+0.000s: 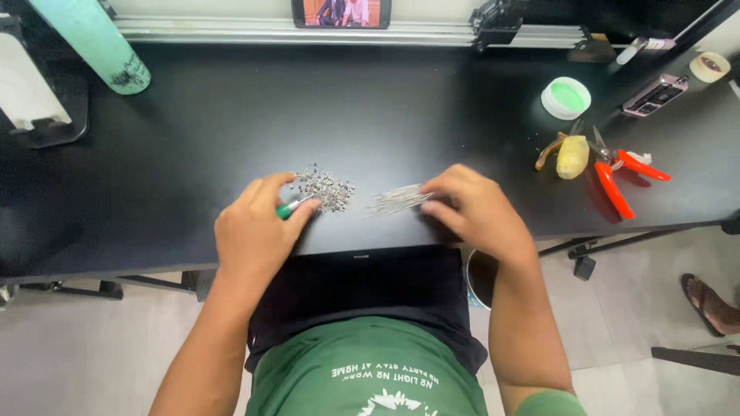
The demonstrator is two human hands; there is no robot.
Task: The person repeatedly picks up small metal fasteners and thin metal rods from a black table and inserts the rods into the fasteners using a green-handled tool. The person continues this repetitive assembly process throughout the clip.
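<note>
On the black tabletop (193, 139), our left hand (254, 227) pinches a small green-handled tool (289, 208) beside a heap of tiny metal parts (327, 189). Just right, a bundle of thin metal pins (397, 200) lies under our right hand (474, 208), fingers curled onto it. Red-handled cutters (617, 173) sit far right.

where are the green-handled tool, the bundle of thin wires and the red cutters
green-handled tool (287, 208), head view, on the green handle below the left hand's fingers
bundle of thin wires (397, 200), head view, middle of the bundle
red cutters (614, 190), head view, on the longer red handle
</note>
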